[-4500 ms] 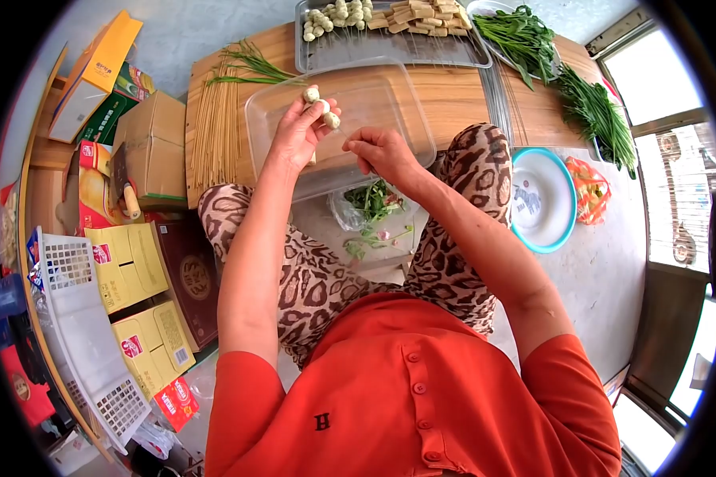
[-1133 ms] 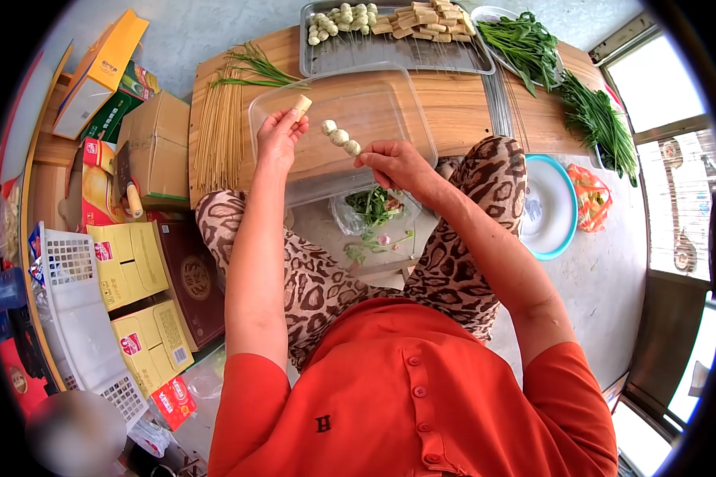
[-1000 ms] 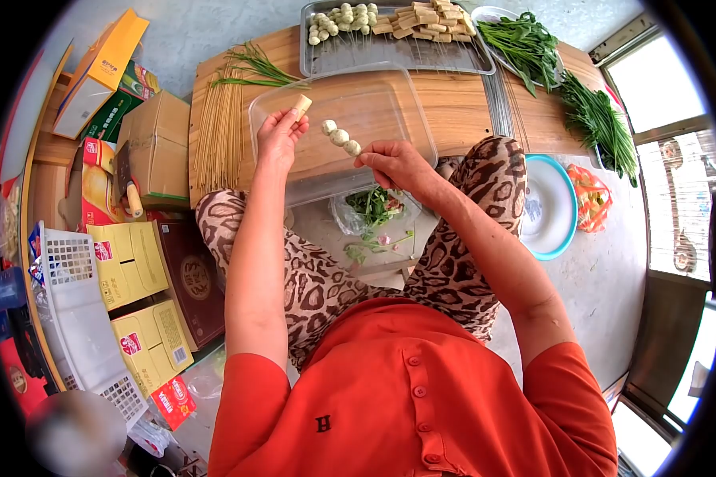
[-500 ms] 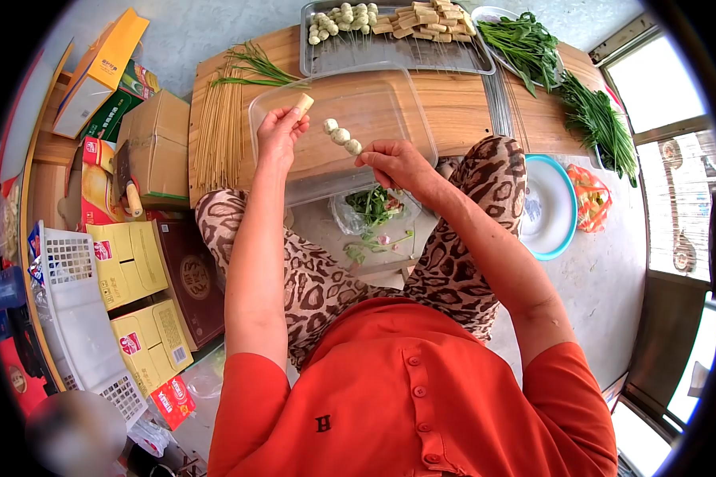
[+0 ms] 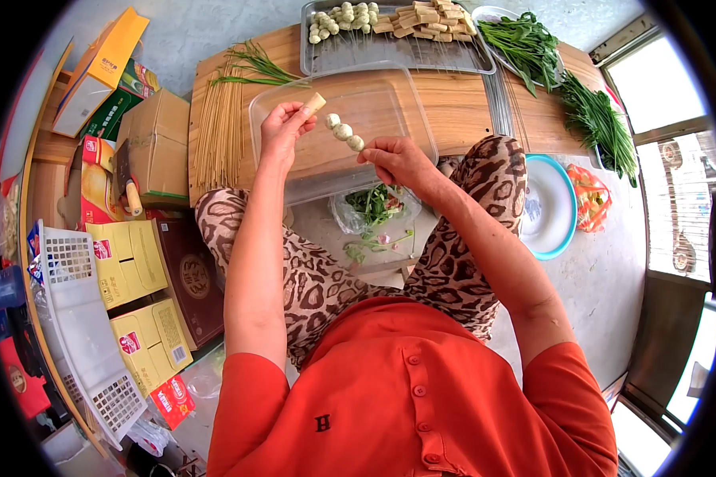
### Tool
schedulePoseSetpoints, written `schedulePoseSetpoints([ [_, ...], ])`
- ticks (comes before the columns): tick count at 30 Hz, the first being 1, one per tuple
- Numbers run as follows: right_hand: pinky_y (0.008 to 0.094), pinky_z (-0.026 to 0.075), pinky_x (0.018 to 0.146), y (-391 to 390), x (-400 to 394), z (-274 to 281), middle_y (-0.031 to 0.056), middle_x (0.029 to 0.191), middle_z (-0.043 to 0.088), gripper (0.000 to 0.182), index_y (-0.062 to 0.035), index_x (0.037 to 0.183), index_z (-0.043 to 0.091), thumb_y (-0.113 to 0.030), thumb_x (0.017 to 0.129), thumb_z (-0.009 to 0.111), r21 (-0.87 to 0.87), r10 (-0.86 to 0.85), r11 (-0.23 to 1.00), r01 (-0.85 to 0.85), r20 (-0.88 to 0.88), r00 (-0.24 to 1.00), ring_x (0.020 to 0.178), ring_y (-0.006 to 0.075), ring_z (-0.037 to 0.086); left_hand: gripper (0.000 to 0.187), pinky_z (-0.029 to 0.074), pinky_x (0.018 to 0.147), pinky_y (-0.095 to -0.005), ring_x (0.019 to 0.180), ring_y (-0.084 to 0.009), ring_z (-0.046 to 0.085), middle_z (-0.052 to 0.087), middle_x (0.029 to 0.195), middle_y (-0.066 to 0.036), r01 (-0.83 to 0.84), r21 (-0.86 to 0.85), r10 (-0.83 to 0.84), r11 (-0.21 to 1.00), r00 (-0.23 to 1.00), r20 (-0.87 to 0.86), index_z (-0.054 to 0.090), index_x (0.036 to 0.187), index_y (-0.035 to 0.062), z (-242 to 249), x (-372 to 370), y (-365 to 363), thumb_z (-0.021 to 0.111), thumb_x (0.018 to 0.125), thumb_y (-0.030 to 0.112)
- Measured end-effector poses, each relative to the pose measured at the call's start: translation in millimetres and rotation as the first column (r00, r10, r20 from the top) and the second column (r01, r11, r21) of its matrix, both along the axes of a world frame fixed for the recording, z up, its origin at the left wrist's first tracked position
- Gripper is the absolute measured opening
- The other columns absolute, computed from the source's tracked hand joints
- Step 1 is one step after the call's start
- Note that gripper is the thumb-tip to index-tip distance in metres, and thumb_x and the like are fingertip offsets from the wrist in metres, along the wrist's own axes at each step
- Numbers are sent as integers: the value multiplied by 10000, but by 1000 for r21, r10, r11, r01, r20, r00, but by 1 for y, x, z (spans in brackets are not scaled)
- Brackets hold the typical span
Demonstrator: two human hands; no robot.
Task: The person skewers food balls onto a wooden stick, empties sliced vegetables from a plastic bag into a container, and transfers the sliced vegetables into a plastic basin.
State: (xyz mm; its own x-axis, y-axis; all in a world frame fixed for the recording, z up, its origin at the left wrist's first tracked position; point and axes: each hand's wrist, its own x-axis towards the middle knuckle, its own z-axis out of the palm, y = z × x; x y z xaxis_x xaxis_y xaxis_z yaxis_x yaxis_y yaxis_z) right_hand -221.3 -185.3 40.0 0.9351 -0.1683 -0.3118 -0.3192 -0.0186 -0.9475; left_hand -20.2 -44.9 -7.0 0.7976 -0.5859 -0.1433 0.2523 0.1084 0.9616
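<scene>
My left hand [image 5: 282,137] pinches a short tan food roll [image 5: 316,102] between thumb and fingers. In my right hand [image 5: 399,161] is a skewer of three pale, speckled balls [image 5: 341,133], its far end pointing up and left near the fingers of my left hand. A gap shows between the roll and the top ball. Both hands are over a clear plastic tub [image 5: 350,94] on the wooden table.
A metal tray [image 5: 398,57] at the back carries more skewered balls and piled tan rolls. Bamboo skewers [image 5: 219,131] lie at the table's left, metal skewers [image 5: 498,102] at its right. Leafy greens [image 5: 523,46] and a blue-rimmed basin [image 5: 574,208] are on the right.
My left hand and the roll have shifted slightly right and down the picture or up to it; the ball skewer has moved a little right. The blurred round shape at lower left is gone.
</scene>
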Motion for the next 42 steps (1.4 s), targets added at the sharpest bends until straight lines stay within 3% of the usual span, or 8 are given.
schedulePoseSetpoints([
  [10, 199, 286, 425, 2, 5, -6, -33, 548, 470, 202, -32, 929, 615, -194, 926, 494, -14, -32, 999, 32, -3, 999, 460, 38, 385, 128, 518, 713, -263, 804, -134, 613, 619, 914, -62, 89, 28, -91, 996, 993, 79, 560, 967, 29, 3, -11, -6, 602, 859, 86],
  [17, 195, 295, 431, 1, 9, -13, -28, 564, 490, 195, -41, 942, 616, -195, 929, 497, 49, -100, 994, 99, 18, 995, 467, 35, 385, 207, 512, 682, -261, 808, -143, 615, 608, 956, -67, 31, 57, -35, 998, 996, 85, 542, 1038, 32, 12, -19, -8, 581, 886, 166],
  [20, 194, 296, 431, 1, 10, -13, -28, 565, 495, 190, -42, 944, 617, -193, 927, 503, 88, -120, 989, 118, 20, 993, 464, 35, 383, 257, 504, 679, -268, 813, -146, 611, 602, 976, -65, 6, 81, -11, 997, 998, 57, 529, 1076, 40, 14, -22, -8, 568, 897, 220],
  [22, 199, 308, 417, 1, 11, -18, -16, 537, 531, 171, -44, 897, 641, -180, 892, 538, 101, -120, 988, 115, 46, 992, 443, 34, 408, 258, 498, 671, -267, 788, -136, 606, 610, 960, -60, 49, -29, -53, 998, 984, -169, 541, 1072, 30, 16, -22, -6, 581, 887, 205],
  [25, 202, 312, 421, 1, 12, -25, -19, 537, 529, 169, -42, 894, 640, -177, 891, 537, 87, -72, 994, 65, 77, 994, 447, 32, 406, 252, 498, 694, -273, 797, -133, 603, 623, 944, -54, 108, -120, -132, 987, 968, -215, 561, 1062, 30, 13, -21, -6, 580, 889, 212],
  [35, 207, 329, 447, 7, 11, -19, -17, 552, 530, 158, -42, 889, 637, -168, 886, 543, 76, -61, 995, 57, 51, 997, 476, 36, 425, 227, 498, 701, -273, 790, -136, 600, 637, 920, -68, 10, -150, -42, 989, 977, -210, 588, 1026, 16, 8, -18, -8, 601, 872, 182],
  [37, 193, 301, 444, 8, 11, -13, -20, 565, 507, 187, -21, 951, 614, -176, 921, 514, 28, -33, 999, 32, 33, 999, 483, 36, 406, 225, 497, 697, -272, 776, -137, 597, 634, 896, -63, -18, -160, -13, 987, 981, -192, 592, 1013, 19, 6, -17, -8, 609, 866, 189],
  [42, 194, 302, 443, 8, 11, -15, -18, 566, 510, 185, -22, 949, 615, -174, 921, 512, 36, -34, 999, 32, 32, 999, 480, 36, 407, 255, 494, 694, -274, 786, -135, 592, 628, 905, -59, 2, -165, -35, 986, 980, -198, 567, 1022, 37, 4, -14, -7, 626, 855, 220],
])
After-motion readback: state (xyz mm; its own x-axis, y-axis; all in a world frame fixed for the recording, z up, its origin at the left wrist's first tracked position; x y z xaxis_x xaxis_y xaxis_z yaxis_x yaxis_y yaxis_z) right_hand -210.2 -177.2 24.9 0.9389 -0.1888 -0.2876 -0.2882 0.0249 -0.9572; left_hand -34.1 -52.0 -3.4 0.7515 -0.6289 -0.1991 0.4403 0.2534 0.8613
